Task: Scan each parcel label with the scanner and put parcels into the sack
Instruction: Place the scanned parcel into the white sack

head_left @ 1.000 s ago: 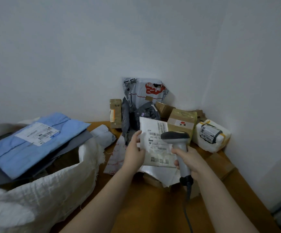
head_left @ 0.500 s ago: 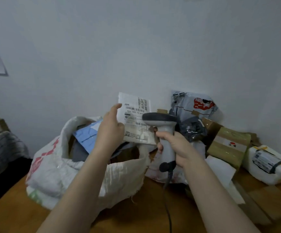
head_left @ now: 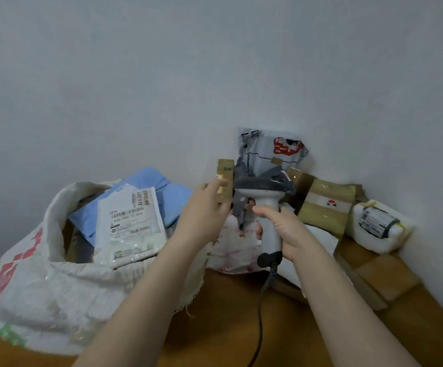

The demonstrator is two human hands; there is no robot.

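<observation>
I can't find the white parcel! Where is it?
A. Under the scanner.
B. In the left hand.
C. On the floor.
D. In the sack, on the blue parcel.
D: the white parcel lies in the mouth of the sack, on the blue parcel; the left hand holds nothing.

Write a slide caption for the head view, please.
White parcel lies in the sack; right hand grips the scanner, left hand open.
</observation>
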